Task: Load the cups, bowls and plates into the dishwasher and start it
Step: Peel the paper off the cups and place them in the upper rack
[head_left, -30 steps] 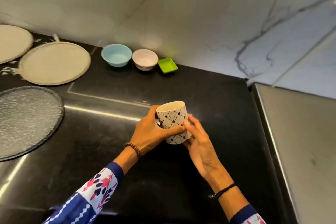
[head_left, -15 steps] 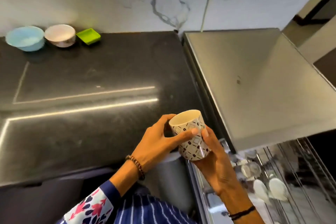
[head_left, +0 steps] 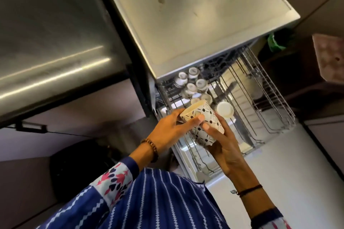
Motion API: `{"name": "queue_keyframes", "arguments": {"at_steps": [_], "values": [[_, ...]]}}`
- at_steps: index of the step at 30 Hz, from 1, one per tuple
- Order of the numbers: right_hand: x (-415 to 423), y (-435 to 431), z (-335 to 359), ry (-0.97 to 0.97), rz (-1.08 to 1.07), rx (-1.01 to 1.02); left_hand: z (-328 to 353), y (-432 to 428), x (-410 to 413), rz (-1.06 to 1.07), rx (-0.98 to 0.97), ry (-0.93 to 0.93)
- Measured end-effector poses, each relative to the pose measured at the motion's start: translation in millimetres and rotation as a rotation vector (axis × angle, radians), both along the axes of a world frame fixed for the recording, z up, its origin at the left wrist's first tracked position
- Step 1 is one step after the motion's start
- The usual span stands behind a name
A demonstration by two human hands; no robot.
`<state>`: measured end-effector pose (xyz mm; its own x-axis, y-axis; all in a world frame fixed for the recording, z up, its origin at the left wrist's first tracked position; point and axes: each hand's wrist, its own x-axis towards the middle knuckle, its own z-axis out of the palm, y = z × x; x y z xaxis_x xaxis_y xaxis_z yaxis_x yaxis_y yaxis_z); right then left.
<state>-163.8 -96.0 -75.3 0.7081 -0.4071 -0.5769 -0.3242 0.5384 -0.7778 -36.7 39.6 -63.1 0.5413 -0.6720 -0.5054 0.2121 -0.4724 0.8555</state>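
Centrally, both hands, left hand (head_left: 171, 128) and right hand (head_left: 223, 147), grasp a patterned cup (head_left: 202, 121), tilted above the dishwasher's upper rack (head_left: 260, 98), probably for upside-down placement beside cups (head_left: 193, 82) already loaded.

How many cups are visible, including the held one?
8. One patterned cup is in the left hand and right hand. Six small cups cluster upside down in the rack, at its back; one larger white cup sits beside the held one. Others may be hidden.
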Motion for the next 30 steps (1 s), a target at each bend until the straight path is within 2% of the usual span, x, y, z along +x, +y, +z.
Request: {"name": "queue_keyframes", "arguments": {"at_steps": [3,8,11,14,17,23,30], "values": [[-21,-23,-25,0.122,-0.044,-0.084,-34,-22,-9,-0.186,0.088,-0.009],[-45,-62,-59,0.306,0.049,-0.346,-90,-36,-5,-0.667,0.345,-0.381],[-53,-85,-86,0.468,0.114,-0.608,-111,-31,3,-0.844,0.443,-0.480],[-54,-101,-108,0.619,0.276,-0.943,-122,-23,2,-0.848,0.436,-0.511],[-47,-113,-121,0.724,0.363,-1.088,-123,-20,-2,-0.823,0.419,-0.530],[-26,-123,-145,0.877,0.518,-1.135,-126,-18,-4,-0.811,0.409,-0.564],[-25,-115,-157,0.822,0.532,-1.142,-120,-21,-7,-0.795,0.413,-0.575]]}}
